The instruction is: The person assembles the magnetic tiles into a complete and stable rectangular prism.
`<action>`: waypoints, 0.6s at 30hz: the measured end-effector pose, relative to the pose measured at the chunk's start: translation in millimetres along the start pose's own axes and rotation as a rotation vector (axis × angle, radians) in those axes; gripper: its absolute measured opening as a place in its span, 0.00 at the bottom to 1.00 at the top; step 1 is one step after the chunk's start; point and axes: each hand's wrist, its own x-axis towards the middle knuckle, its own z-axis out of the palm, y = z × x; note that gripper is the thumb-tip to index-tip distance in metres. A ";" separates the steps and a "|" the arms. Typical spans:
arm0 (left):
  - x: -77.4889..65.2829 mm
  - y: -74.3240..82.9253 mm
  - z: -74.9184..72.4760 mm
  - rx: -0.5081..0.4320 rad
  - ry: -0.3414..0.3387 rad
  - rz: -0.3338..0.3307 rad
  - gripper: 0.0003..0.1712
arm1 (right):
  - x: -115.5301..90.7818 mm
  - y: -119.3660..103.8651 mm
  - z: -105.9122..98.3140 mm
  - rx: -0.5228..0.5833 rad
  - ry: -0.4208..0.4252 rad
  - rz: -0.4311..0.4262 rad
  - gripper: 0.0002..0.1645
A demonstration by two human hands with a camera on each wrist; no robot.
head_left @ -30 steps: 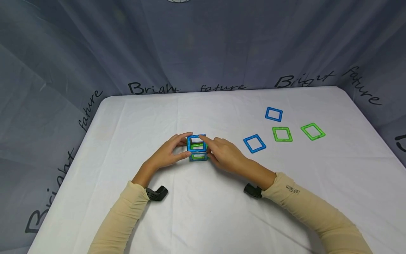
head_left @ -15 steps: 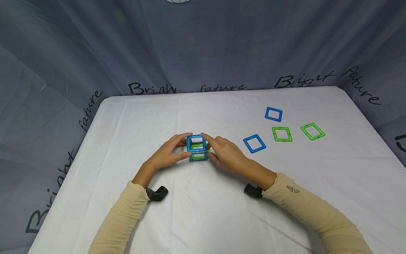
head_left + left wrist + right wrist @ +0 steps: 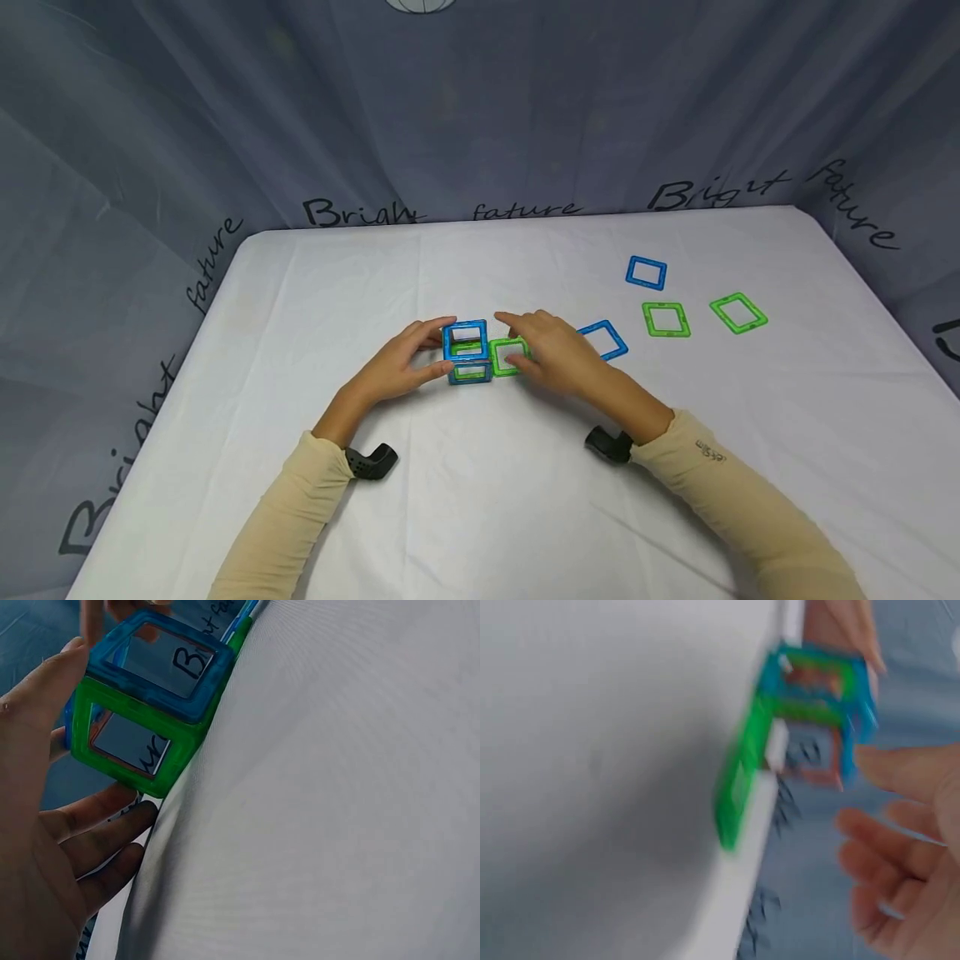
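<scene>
A small box of blue and green magnetic tiles [image 3: 467,357], open square frames joined at their edges, stands on the white table. My left hand [image 3: 397,364] holds it from the left, thumb at the front corner and index finger at the back. A green square tile [image 3: 494,358] lies flat on the table against the right side of the box. My right hand [image 3: 558,354] hovers over that tile, fingers apart, with nothing gripped. In the blurred right wrist view, the thumb [image 3: 896,769] appears near the box's upper edge; whether it touches cannot be told.
Right of my right hand lies a blue tile [image 3: 621,351], partly covered by it. Farther right are another blue tile [image 3: 647,287] and two green tiles, one nearer [image 3: 667,333] and one farther right [image 3: 750,326]. A grey curtain [image 3: 480,108] hangs behind the table.
My right hand has drawn back to the right from the box, uncovering the flat green tile and covering part of the blue one. My left hand has stayed put.
</scene>
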 end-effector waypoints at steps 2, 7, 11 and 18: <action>0.3 0.6 0.6 -0.003 0.004 -0.003 0.38 | -2.9 13.6 -8.7 0.007 -0.011 0.069 0.34; 0.5 0.4 1.2 -0.016 0.003 -0.015 0.37 | -12.4 47.6 -25.9 0.003 -0.055 0.250 0.32; 0.4 -0.4 1.1 -0.023 0.008 -0.012 0.38 | -14.8 62.6 -33.5 0.001 -0.089 0.320 0.33; 0.2 -1.8 2.3 -0.025 0.016 0.001 0.37 | -16.0 70.4 -38.8 0.017 -0.107 0.340 0.34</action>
